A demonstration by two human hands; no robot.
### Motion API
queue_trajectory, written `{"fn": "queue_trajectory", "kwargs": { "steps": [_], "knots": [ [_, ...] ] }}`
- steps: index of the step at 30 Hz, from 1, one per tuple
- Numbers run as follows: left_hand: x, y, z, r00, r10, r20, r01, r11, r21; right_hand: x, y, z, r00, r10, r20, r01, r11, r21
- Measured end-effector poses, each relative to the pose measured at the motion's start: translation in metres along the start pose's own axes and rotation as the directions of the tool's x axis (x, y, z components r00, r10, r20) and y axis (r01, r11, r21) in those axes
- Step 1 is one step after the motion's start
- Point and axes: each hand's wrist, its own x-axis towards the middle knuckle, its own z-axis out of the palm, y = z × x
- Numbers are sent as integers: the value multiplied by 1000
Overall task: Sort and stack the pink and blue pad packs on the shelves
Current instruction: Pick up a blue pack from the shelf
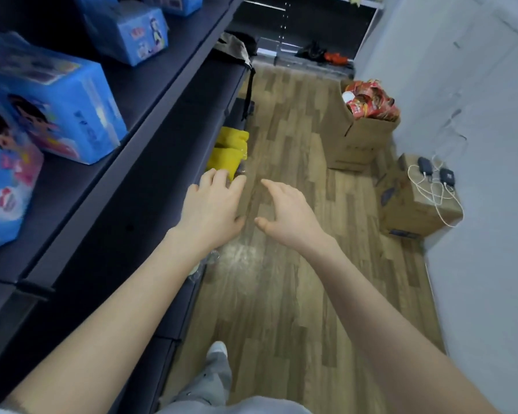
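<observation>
Both my hands reach forward at mid-frame, holding nothing. My left hand is palm down with its fingers loosely spread, beside the edge of a lower dark shelf. Its fingertips reach the lower end of a yellow bundle tucked under that shelf, and I cannot tell whether they touch it. My right hand is just beside the left, relaxed and open, thumb out, over the wood-look floor.

The blue packs sit on the shelves along the left of the frame. A large one lies at upper left, another with pink artwork stands at the far left edge, and more rest on a higher shelf at the top.

At right, against the grey wall, an open carton holds red packets. A smaller carton below it carries two dark chargers and a white cable. A grey trouser leg and shoe show at bottom centre.
</observation>
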Motion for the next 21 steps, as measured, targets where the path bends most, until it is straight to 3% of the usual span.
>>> {"fn": "queue_trajectory", "kwargs": {
  "steps": [13,21],
  "knots": [
    [106,-24,-9,998,55,19,-54,997,-54,101,17,-23,995,81,-55,-80,997,15],
    [165,-41,-8,1000,-12,25,13,999,-32,180,26,-35,999,-18,-27,19,999,33]
  ]
}}
